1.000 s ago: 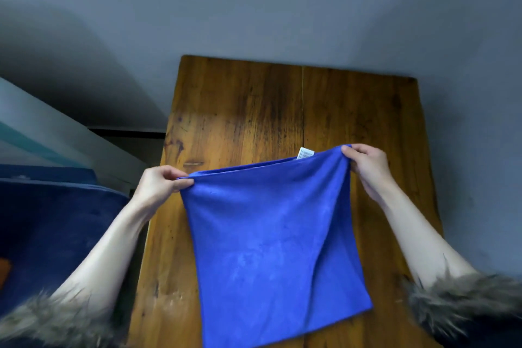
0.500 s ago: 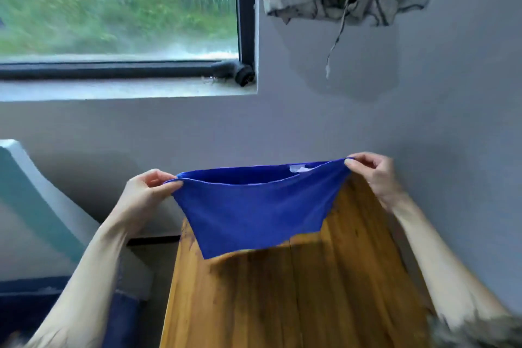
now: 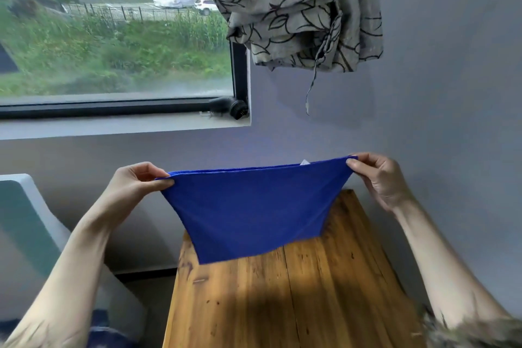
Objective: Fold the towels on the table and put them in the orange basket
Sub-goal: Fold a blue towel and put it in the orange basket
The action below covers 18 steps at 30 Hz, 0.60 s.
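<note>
A blue towel [image 3: 254, 206] is held up in the air above the far end of the wooden tabletop [image 3: 296, 297]. Its top corners are pinched, at nine o'clock by the left hand [image 3: 135, 186] and at three o'clock by the right hand [image 3: 378, 178]. Its lower edge hangs free.

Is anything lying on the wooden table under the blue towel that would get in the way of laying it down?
Nothing visible does. The blue towel hangs from the left hand and right hand above the bare wooden table. The basket is out of view.
</note>
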Motion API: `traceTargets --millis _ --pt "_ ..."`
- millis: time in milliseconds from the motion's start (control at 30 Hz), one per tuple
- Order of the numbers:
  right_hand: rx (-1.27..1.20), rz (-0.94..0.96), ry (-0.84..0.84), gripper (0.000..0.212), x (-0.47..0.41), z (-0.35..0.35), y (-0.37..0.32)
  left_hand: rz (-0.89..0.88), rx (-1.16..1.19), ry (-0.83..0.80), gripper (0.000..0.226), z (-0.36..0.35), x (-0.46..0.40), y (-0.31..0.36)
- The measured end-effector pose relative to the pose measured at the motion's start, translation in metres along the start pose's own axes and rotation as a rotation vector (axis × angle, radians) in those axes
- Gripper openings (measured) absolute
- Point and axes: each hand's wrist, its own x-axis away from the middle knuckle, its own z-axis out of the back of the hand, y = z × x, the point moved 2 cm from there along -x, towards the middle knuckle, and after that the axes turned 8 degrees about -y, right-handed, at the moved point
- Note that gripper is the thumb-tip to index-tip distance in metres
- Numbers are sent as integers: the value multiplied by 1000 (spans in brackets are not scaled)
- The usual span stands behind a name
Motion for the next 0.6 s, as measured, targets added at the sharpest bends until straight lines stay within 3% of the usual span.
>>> traceTargets --millis 100,300,400,600 --pt "56 15 13 4 1 -8 -1 -12 -5 27 10 4 2 -4" --pt "-258 -88 10 12 5 -22 4 42 103 48 14 10 1 -21" --pt "-372 -125 35 13 5 -25 9 64 178 46 28 10 0 -25" --pt "-387 -152 15 14 4 -27 9 57 179 25 41 12 1 -20"
